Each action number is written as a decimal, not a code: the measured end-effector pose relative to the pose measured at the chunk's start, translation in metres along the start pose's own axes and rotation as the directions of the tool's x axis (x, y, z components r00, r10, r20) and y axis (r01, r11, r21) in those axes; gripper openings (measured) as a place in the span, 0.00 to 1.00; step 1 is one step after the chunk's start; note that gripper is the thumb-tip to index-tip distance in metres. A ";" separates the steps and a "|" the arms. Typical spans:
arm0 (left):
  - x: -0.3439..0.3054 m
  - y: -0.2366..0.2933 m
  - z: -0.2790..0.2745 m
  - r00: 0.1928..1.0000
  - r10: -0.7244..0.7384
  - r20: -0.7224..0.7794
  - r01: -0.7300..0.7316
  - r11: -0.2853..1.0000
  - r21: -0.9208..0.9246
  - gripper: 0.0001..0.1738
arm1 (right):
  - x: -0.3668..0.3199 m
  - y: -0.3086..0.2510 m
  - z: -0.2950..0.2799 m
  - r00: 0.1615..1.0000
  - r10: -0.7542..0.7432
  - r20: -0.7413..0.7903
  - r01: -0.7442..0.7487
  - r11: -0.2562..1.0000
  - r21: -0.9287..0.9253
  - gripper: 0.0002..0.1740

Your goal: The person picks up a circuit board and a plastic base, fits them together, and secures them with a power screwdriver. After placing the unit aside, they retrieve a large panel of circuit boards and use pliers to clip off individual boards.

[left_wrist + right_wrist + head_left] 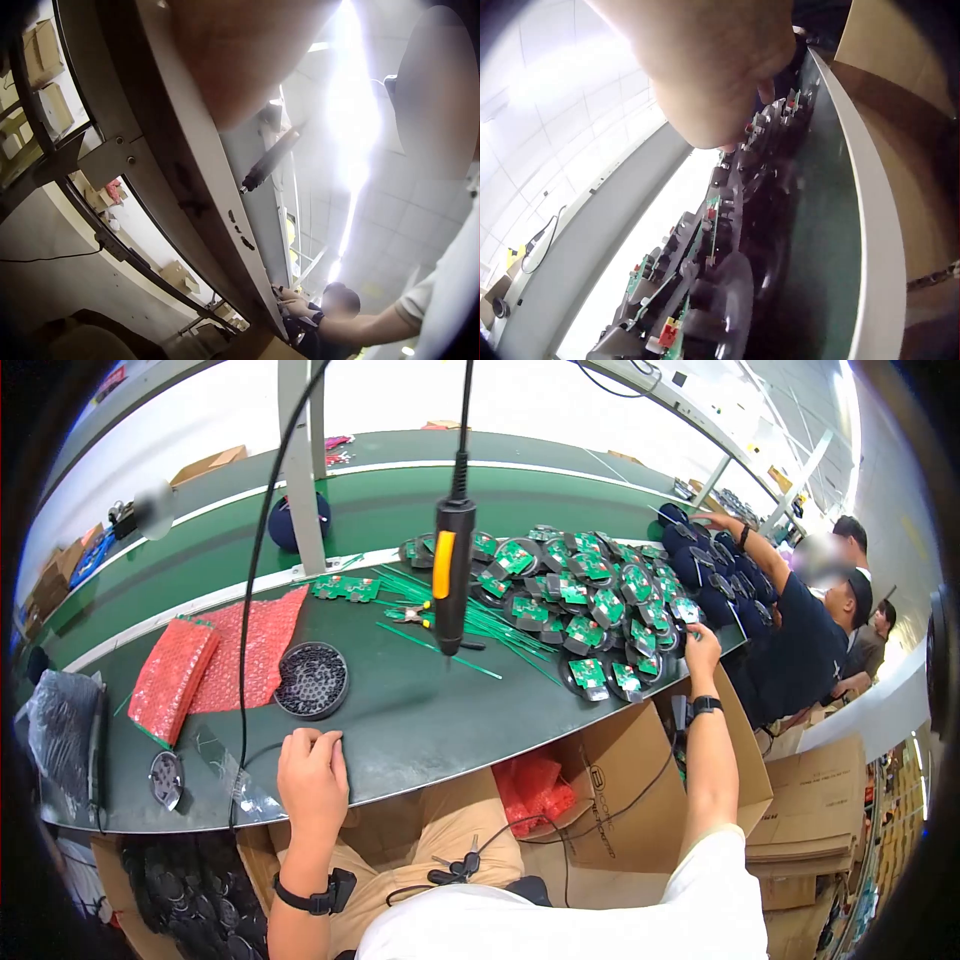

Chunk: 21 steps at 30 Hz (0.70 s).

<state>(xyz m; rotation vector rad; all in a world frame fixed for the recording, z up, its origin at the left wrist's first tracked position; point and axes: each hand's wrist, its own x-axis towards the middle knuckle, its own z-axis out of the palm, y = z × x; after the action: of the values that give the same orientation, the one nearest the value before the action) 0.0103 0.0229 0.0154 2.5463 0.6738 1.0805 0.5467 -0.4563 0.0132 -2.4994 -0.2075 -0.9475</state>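
Observation:
My right hand [702, 650] reaches to the right end of a heap of round black parts with green circuit boards [590, 600]. Its fingertips are right at one of these parts [685, 610]; I cannot tell whether they pinch it. In the right wrist view the hand [712, 67] hangs over the heap, fingertips partly hidden. My left hand [313, 770] rests at the table's front edge, fingers loosely curled, holding nothing. Beyond it stands a round black dish [312, 680] of small dark pieces. An electric screwdriver [452, 575] hangs from its cord over the table.
Green strips [480, 625] and cutters [408, 616] lie mid-table. Red bubble wrap [245, 645], a lone round part [166, 780] and a dark plastic bag [62, 735] are at left. Navy round units [715, 570] and another person [800, 630] are at right. Cardboard boxes [630, 780] stand below.

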 end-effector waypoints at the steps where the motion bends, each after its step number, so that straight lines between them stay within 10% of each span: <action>1: 0.000 0.000 0.000 1.000 0.006 0.001 -0.006 1.000 0.002 0.06 | -0.001 0.001 -0.002 0.999 -0.029 -0.014 0.029 0.999 0.018 0.09; 8: -0.001 -0.003 0.002 1.000 0.026 -0.006 -0.026 0.998 0.049 0.07 | -0.025 -0.060 -0.029 0.997 -0.056 -0.056 0.067 0.974 0.215 0.07; 12: -0.002 -0.004 0.002 0.998 0.048 -0.030 -0.047 0.999 0.025 0.07 | -0.088 -0.180 -0.054 0.922 -0.132 0.363 -0.212 0.614 0.761 0.06; 16: -0.006 -0.013 -0.003 0.998 0.034 -0.053 -0.040 0.991 -0.126 0.08 | -0.199 -0.293 -0.068 0.781 -0.407 0.473 -0.363 0.320 0.875 0.04; 20: -0.018 -0.013 -0.040 0.991 -0.001 -0.132 -0.021 0.986 -0.164 0.11 | -0.263 -0.337 -0.050 0.695 -0.484 0.532 -0.473 0.250 0.845 0.04; 21: -0.023 -0.021 -0.051 0.991 -0.018 -0.133 0.000 0.992 -0.129 0.11 | -0.269 -0.340 -0.046 0.772 -0.447 0.453 -0.280 0.400 0.873 0.03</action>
<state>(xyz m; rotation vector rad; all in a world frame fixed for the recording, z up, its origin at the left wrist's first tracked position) -0.0475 0.0330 0.0272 2.3759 0.6263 1.2586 0.2171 -0.1720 -0.0103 -1.5660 -0.8508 0.1546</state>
